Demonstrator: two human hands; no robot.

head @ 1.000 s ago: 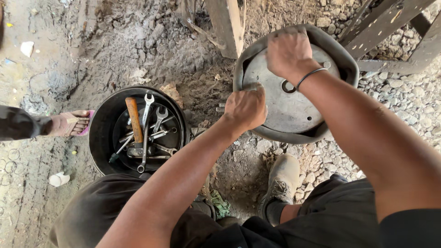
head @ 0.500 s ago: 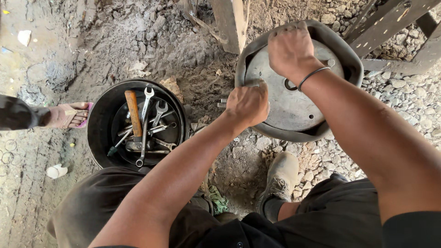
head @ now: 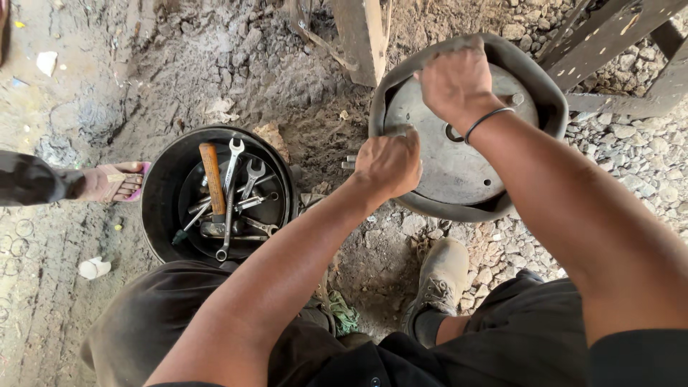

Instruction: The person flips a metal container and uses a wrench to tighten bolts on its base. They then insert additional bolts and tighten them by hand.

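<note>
Tyre (head: 534, 89) on its metal rim (head: 459, 154) lies on gravel; left hand (head: 389, 164) grips its near edge, right hand (head: 455, 80) clenched at the far edge, beside a tool bucket (head: 161, 186).

Place: outdoor roadside repair yard
Ground: bare dirt and gravel (head: 631, 165)
Gear: black tub of wrenches (head: 215, 193)

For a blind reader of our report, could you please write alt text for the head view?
Both hands grip a rubber tyre around a grey metal disc, left hand at its near-left rim, right hand at the top. To the left, a black tub holds spanners and a hammer; another person's sandalled foot stands beside it.
</note>
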